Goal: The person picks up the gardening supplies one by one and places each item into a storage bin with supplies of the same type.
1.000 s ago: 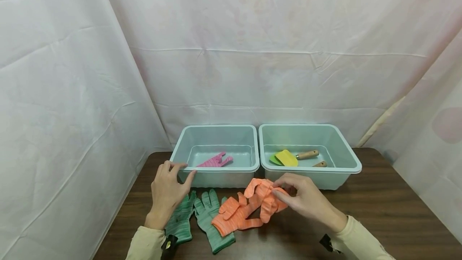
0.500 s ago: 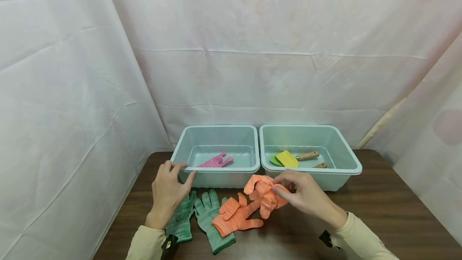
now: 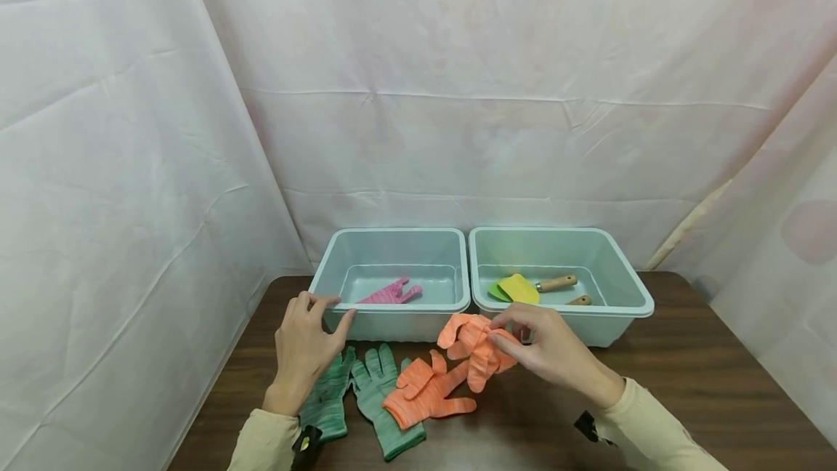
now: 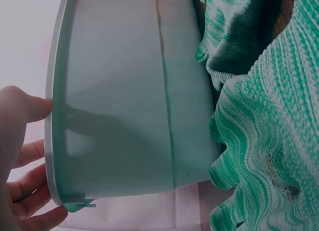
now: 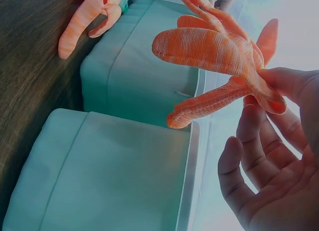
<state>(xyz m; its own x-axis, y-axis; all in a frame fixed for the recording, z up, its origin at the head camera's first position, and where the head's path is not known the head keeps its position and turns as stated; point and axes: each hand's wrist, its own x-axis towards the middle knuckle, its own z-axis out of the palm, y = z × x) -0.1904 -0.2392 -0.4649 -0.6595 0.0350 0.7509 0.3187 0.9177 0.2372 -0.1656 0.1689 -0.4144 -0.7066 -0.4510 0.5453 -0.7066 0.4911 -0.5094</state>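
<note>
My left hand [image 3: 306, 344] holds the front-left rim of the left light-green plastic bin [image 3: 399, 325], thumb and fingertips at its edge. A pink striped glove [image 3: 392, 292] lies inside that bin. My right hand [image 3: 556, 347] pinches a crumpled orange glove [image 5: 209, 51] between thumb and fingers, its glove fingers dangling just in front of the bins. Another orange glove [image 3: 428, 391] lies on the table, partly over a green glove [image 3: 382, 398]. A second green glove [image 3: 327, 398] lies beneath my left forearm, partly hidden.
The right plastic bin [image 3: 628, 307] stands beside the left one. It contains a yellow-bladed tool [image 3: 519, 288] with a wooden handle, a green blade [image 3: 498, 291] and another wooden handle [image 3: 580, 300]. White cloth [image 3: 418, 144] hangs behind the dark wooden table [image 3: 706, 384].
My right hand has lifted the orange glove slightly and shifted a little left, away from the glove on the table. My left hand stays at the bin rim.
</note>
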